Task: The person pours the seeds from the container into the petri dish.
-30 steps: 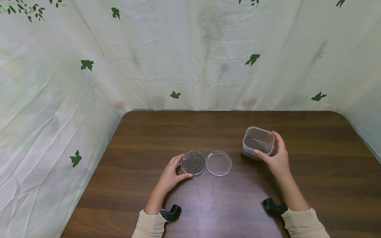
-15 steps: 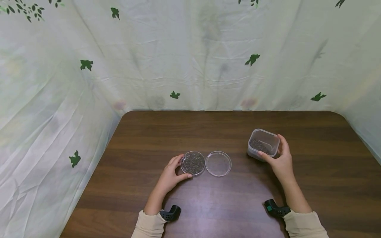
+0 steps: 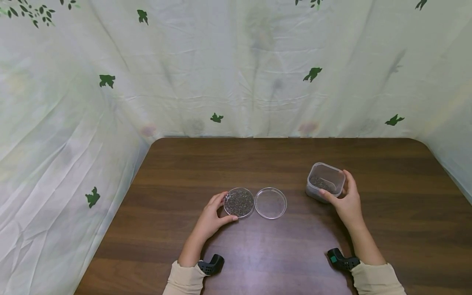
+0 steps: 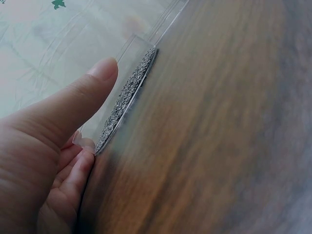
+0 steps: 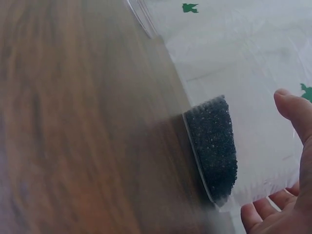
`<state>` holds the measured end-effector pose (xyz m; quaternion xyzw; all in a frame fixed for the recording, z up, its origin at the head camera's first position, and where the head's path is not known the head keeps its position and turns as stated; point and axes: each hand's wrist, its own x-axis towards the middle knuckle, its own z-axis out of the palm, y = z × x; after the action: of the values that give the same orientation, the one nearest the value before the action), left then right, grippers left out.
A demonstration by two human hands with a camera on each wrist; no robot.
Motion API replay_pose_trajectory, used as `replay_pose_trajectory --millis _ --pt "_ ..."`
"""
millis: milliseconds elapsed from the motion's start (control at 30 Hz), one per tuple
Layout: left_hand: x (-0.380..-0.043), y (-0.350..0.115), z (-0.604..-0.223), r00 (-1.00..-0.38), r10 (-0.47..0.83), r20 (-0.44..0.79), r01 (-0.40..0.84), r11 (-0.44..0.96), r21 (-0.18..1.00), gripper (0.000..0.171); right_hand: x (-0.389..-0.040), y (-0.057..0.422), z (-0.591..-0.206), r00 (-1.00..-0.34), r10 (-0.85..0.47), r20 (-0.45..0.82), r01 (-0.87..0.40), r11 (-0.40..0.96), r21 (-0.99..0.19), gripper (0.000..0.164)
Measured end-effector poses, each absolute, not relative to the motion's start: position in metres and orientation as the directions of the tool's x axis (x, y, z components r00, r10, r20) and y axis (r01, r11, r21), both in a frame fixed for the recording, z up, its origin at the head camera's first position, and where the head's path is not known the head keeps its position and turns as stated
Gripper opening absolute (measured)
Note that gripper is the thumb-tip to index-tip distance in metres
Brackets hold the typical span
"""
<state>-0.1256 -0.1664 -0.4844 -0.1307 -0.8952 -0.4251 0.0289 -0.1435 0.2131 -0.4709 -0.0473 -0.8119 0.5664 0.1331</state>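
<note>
My left hand (image 3: 211, 220) holds a round clear petri dish (image 3: 253, 209) at its left side, thumb in front and fingers behind. Dark grey granules (image 3: 239, 201) cover the dish's floor; it sits flat on the table. Just right of it lies a clear round lid (image 3: 271, 203) with nothing on it. Farther right, my right hand (image 3: 348, 207) grips a clear rectangular plastic container (image 3: 313, 195) by its right side. Inside, more dark granules (image 5: 213, 146) are heaped towards the left. The container's base is at or barely above the tabletop; I cannot tell which.
The brown wooden table (image 3: 206, 164) has a back edge against a pale curtain (image 3: 236, 73) with green bird shapes. Black wrist devices (image 3: 211, 264) are worn at both cuffs. Bare wood extends on both sides of the arms.
My right hand has moved the container slightly right and nearer to me, then lowered it a little in the last half second. The left hand and petri dish have stayed in place.
</note>
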Motion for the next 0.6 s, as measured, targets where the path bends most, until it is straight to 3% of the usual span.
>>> replay_pose_trajectory --millis 233,433,600 --pt "-0.125 -0.166 -0.484 -0.964 0.21 0.164 0.259 0.59 0.765 0.082 -0.142 0.213 -0.47 -0.968 0.205 0.142 -0.071 0.321 -0.944 0.095" --pt "-0.125 -0.166 -0.484 -0.964 0.21 0.164 0.258 0.585 0.769 0.082 -0.138 0.207 -0.457 -0.952 0.219 0.213 -0.173 0.189 -0.967 0.095" --pt "-0.126 -0.167 -0.486 -0.963 0.21 0.167 0.261 0.589 0.765 0.082 -0.132 0.2 -0.444 -0.921 0.253 0.296 -0.261 0.164 -0.951 0.09"
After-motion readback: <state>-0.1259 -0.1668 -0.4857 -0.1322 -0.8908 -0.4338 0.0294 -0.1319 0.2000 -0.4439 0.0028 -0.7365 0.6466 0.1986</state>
